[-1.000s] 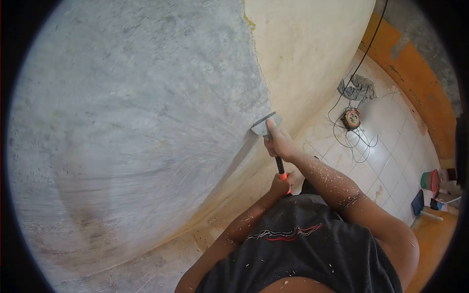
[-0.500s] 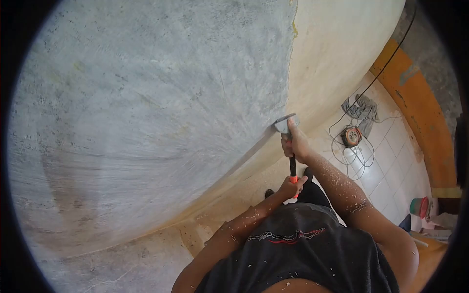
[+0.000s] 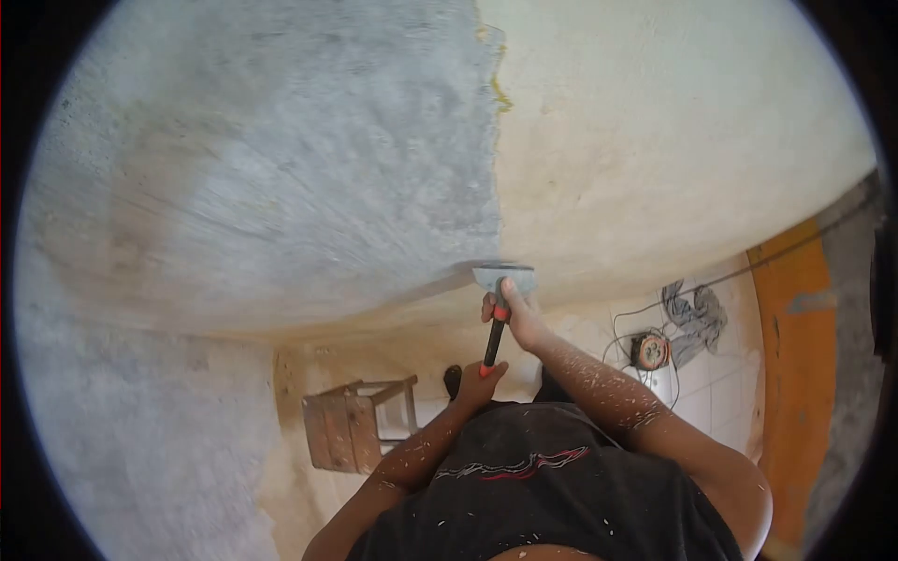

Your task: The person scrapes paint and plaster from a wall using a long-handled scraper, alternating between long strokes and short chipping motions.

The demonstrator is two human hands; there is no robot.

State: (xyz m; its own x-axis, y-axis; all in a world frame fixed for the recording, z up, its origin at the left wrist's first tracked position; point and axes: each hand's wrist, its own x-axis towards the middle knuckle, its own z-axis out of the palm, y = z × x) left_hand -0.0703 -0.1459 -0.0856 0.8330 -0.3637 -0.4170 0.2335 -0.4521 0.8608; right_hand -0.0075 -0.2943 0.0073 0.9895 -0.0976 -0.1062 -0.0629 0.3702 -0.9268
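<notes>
A long-handled scraper (image 3: 493,342) with a wide grey head is held in both hands, its blade edge up against the wall (image 3: 599,168). Near the head, my right hand (image 3: 520,318) is closed round the upper handle, with the thumb along the back of the head. My left hand (image 3: 482,381) grips the orange lower end of the black handle. The blade sits where the bare grey plaster (image 3: 374,168) meets the cream paint, just below a ragged, yellowish paint edge. Pale flakes cling to both forearms and the dark shirt.
A wooden stool (image 3: 346,432) stands on the floor to the left. Toward the right lie an orange-and-black cable reel (image 3: 650,352) with loose cord and a crumpled grey cloth (image 3: 697,318) on white tiles. An orange-painted band (image 3: 795,346) runs along the right side.
My view has swung right, bringing the wooden stool into sight and showing more cream wall. Both hands keep their hold on the scraper, now seen further left and a little lower.
</notes>
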